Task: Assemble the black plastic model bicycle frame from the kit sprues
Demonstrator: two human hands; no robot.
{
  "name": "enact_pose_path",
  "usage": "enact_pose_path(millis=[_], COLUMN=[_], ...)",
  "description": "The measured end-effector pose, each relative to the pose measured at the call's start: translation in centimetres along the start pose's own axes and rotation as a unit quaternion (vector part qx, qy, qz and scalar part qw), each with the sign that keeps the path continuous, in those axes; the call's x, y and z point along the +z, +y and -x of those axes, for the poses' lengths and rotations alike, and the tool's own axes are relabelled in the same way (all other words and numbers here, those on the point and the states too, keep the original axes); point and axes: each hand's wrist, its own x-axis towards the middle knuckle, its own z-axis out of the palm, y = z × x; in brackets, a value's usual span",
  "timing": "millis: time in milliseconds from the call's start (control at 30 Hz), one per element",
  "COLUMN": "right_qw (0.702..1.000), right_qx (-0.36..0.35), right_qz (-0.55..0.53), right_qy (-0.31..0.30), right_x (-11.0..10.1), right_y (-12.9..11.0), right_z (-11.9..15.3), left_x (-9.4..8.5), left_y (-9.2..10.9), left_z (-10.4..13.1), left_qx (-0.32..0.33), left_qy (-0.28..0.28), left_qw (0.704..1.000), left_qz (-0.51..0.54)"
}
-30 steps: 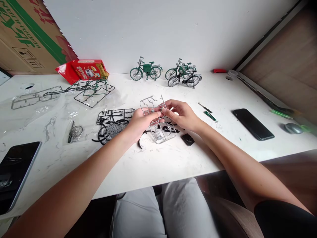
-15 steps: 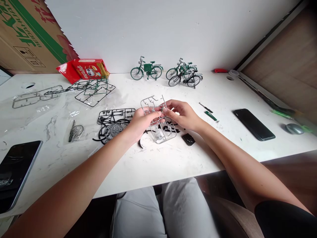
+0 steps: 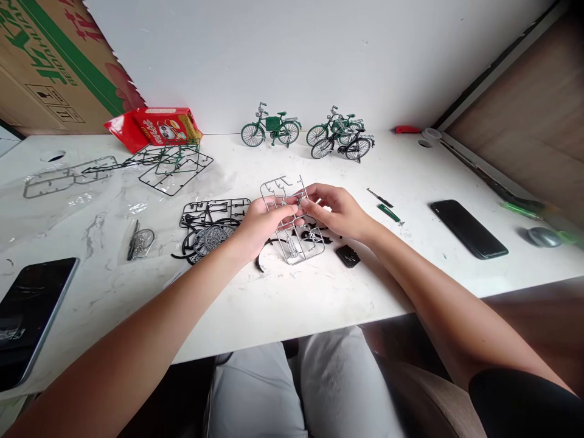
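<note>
A grey plastic parts frame (image 3: pixel 292 261) is held tilted above the table between my two hands. My left hand (image 3: pixel 264 224) pinches its left and middle part between thumb and fingers. My right hand (image 3: pixel 335 212) has its thumb and fingertips closed on a small part at the frame's upper right. Below my left hand lies a black parts frame (image 3: pixel 216 210) with bicycle wheels (image 3: pixel 210 239) beside it. Loose black parts (image 3: pixel 314 234) lie partly behind the grey frame, and a small black piece (image 3: pixel 347 256) rests below my right hand.
Three model bicycles (image 3: pixel 270 129) stand at the back. A red box (image 3: pixel 168 126) and emptied frames (image 3: pixel 176 170) lie back left. Green tweezers (image 3: pixel 390 213), a knife (image 3: pixel 378 196) and a phone (image 3: pixel 468 229) are right; a dark tablet (image 3: pixel 36 316) is at left.
</note>
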Motion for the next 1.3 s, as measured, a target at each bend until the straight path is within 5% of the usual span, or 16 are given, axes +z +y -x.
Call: enact_pose_path(millis=[1300], right_qw=[0.999], right_qx=[-0.033], right_qz=[0.012], right_qy=[-0.003], right_x=[0.06], right_y=[-0.08], right_z=[-0.03], left_x=[-0.27], left_y=[-0.19], left_z=[-0.16], left_qx=[0.020], left_qy=[-0.019], left_qw=[1.000], left_qz=[-0.007])
